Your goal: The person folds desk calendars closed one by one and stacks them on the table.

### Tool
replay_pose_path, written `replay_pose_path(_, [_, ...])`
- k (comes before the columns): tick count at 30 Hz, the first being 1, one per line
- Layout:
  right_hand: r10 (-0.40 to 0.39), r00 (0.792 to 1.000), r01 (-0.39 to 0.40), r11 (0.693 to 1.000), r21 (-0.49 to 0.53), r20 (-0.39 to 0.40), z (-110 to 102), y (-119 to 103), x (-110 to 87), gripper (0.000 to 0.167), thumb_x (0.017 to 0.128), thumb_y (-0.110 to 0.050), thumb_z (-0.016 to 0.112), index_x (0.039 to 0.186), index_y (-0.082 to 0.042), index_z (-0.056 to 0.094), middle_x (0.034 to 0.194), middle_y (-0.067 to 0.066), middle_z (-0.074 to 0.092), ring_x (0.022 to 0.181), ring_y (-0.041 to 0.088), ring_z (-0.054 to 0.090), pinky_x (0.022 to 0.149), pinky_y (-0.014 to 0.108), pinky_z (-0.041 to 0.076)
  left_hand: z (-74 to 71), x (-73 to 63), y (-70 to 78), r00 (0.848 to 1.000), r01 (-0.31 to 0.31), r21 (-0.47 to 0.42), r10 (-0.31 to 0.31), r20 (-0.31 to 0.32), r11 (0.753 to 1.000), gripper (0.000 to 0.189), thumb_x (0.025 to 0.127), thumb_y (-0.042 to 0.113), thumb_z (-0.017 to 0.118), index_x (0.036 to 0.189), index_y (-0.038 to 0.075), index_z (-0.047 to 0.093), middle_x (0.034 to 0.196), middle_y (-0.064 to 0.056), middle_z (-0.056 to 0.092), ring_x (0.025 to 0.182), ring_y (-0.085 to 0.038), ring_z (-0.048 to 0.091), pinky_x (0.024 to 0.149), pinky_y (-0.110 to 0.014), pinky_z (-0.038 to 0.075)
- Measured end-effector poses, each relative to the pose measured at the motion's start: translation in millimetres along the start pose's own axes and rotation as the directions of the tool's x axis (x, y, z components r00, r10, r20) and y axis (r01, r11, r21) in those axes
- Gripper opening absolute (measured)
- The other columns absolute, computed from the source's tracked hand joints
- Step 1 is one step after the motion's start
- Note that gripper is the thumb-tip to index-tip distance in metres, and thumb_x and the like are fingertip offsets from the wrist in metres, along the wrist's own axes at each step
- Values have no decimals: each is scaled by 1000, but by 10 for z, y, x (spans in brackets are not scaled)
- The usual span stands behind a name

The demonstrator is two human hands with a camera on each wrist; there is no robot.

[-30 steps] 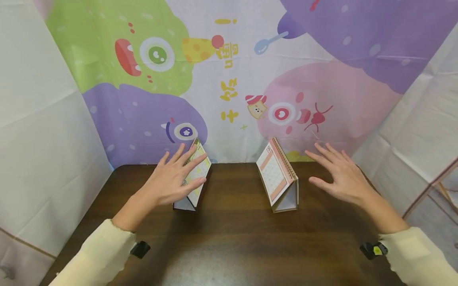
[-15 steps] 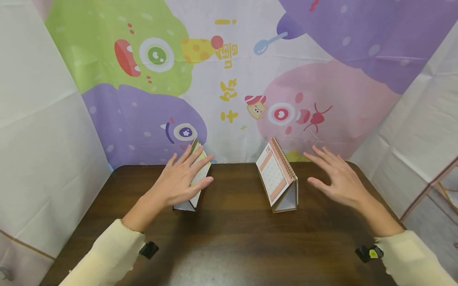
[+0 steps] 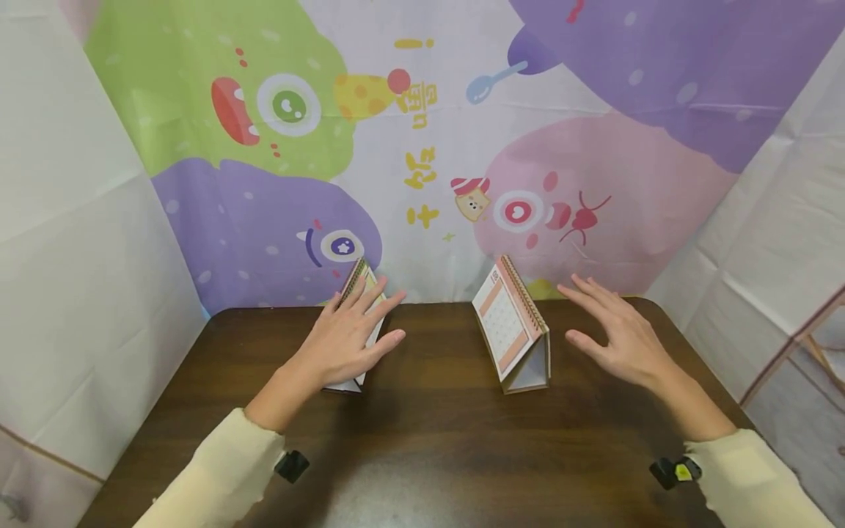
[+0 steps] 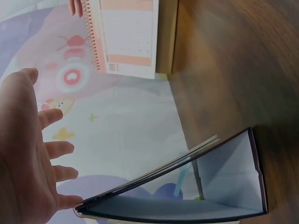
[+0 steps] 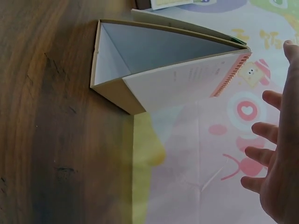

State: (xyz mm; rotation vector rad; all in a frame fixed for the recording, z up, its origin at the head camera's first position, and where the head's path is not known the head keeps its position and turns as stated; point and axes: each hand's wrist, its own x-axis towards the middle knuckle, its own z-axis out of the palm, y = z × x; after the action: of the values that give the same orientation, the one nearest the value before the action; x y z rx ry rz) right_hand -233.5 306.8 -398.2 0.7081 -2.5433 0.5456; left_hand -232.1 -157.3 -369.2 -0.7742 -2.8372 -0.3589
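Note:
Two spiral-bound desk calendars stand as tents on the dark wooden table [image 3: 422,440]. The yellow-green calendar [image 3: 353,284] on the left is partly hidden behind my left hand [image 3: 346,337], whose fingers are spread over it in the head view. In the left wrist view this calendar [image 4: 173,215] shows its hollow side, with the little finger near its spiral edge. To the right, the pink calendar [image 3: 505,319] has its month page turned toward the middle. My right hand [image 3: 620,337] hovers beside its right side with fingers extended, holding nothing; a gap separates them in the right wrist view.
A cartoon-printed cloth [image 3: 422,147] hangs right behind the table's far edge. White cloth walls [image 3: 86,220] stand on both sides. Each sleeve has a small black device [image 3: 292,466] at the wrist.
My left hand has moved to the right across the left calendar, covering more of its page. My right hand has shifted slightly left. Both calendars stay in place.

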Motion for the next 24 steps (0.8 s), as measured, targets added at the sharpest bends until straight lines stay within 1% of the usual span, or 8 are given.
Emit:
replay_pose_path(4, [4, 1000, -4, 1000, 26, -12, 20, -24, -16, 72, 99, -29, 79, 167, -25, 55, 176, 19, 51, 160, 53, 49, 121, 79, 43, 37, 31, 19, 1000, 13, -35, -13, 3, 999, 68, 114, 60, 49, 177, 33, 40, 189, -9, 29, 178, -43, 19, 137, -80, 22])
replay_pose_path(10, [30, 999, -29, 997, 71, -13, 65, -56, -71, 73, 101, -28, 77, 169, -26, 53, 179, 16, 48, 163, 51, 46, 117, 84, 43, 116, 101, 32, 1000, 19, -60, -19, 0, 998, 67, 115, 59, 48, 176, 30, 42, 188, -11, 31, 177, -45, 19, 138, -80, 17])
replay_pose_path(14, [47, 999, -45, 994, 99, -10, 100, -69, -108, 72, 102, -27, 75, 170, -28, 52, 180, 14, 46, 163, 52, 45, 115, 87, 43, 162, 138, 57, 1000, 23, -90, -23, 8, 996, 68, 115, 58, 49, 176, 29, 42, 188, -12, 31, 177, -46, 20, 138, -80, 18])
replay_pose_path(17, [48, 999, -46, 993, 113, -12, 125, -77, -128, 72, 102, -24, 75, 170, -28, 52, 180, 14, 47, 162, 53, 46, 113, 88, 43, 198, 168, 78, 1000, 24, -115, -22, 20, 993, 68, 115, 59, 49, 176, 29, 41, 188, -12, 30, 177, -45, 19, 138, -80, 19])
replay_pose_path(24, [35, 999, -30, 991, 134, -29, 169, -95, -140, 71, 102, -22, 74, 170, -25, 52, 179, 16, 47, 158, 58, 48, 112, 89, 43, 290, 227, 104, 1000, 7, -119, -4, 23, 993, 68, 116, 56, 48, 176, 26, 41, 187, -15, 32, 176, -48, 22, 137, -82, 19])
